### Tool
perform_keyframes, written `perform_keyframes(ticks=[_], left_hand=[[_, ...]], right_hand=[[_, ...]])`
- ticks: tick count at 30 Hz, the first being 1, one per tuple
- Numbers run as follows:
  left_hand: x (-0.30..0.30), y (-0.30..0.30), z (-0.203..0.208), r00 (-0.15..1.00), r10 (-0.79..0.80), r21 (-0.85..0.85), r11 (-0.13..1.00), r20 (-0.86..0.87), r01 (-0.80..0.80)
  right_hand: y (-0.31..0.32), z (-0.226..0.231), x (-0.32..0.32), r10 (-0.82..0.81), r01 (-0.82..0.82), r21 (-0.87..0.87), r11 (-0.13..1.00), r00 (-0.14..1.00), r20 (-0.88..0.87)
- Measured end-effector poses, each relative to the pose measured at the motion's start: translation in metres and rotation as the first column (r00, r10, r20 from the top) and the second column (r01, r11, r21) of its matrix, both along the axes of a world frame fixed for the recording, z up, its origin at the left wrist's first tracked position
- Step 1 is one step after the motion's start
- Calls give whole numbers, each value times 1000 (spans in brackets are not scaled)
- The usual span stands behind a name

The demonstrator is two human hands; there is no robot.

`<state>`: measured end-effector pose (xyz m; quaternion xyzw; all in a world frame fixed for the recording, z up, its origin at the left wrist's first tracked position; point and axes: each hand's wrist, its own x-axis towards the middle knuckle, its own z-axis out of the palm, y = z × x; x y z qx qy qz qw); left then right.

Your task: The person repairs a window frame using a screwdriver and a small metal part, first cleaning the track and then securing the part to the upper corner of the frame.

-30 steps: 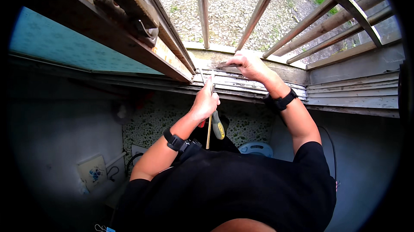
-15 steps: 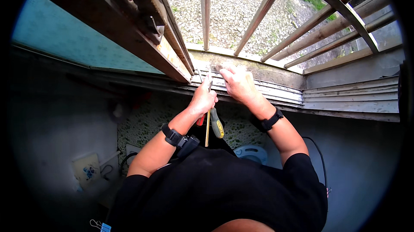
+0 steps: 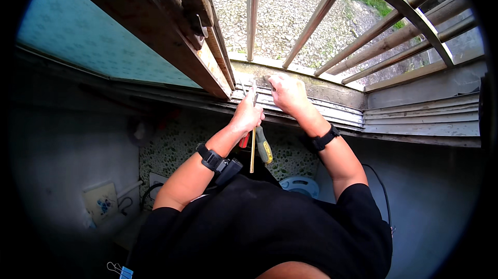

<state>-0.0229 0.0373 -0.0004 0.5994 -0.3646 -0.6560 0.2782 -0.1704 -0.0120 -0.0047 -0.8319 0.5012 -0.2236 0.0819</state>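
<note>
My left hand [image 3: 247, 116] is closed around a bundle of hand tools over the window track [image 3: 321, 106]. Below the fist hang a grey-and-yellow handle [image 3: 264, 146], a red handle [image 3: 244, 140] and a thin brass-coloured rod [image 3: 252, 157]. Slim metal ends poke up past the fingers, too small to name. To its right, my right hand [image 3: 288, 93] is closed in a pinch above the sill [image 3: 332, 90]. A small dark bit shows at its fingertips, but I cannot make out what it is.
A brown window sash [image 3: 155, 35] with blue patterned glass [image 3: 93, 35] slants down from the upper left. Metal bars [image 3: 319, 19] stand beyond the sill, with gravelly ground outside. Below are a light-blue plastic stool [image 3: 301, 185] and a black cable [image 3: 384, 191].
The view has shifted slightly, so the sash sits a little further right. My right fingertips have turned a little, and a dark bit now shows there. My left hand still grips the tools.
</note>
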Motion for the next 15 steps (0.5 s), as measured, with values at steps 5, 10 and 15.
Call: perform_keyframes(ticks=[5, 10, 15], left_hand=[[0, -7, -3, 999, 5, -5, 1000, 33, -5], [-2, -15, -4, 1000, 4, 60, 998, 14, -4], [-2, -21, -1, 999, -18, 96, 995, 28, 16]], right_hand=[[5, 7, -4, -42, 37, 74, 997, 997, 63], [-27, -33, -60, -491, 142, 594, 792, 726, 482], [-22, -32, -78, -885, -161, 923, 350, 265, 382]])
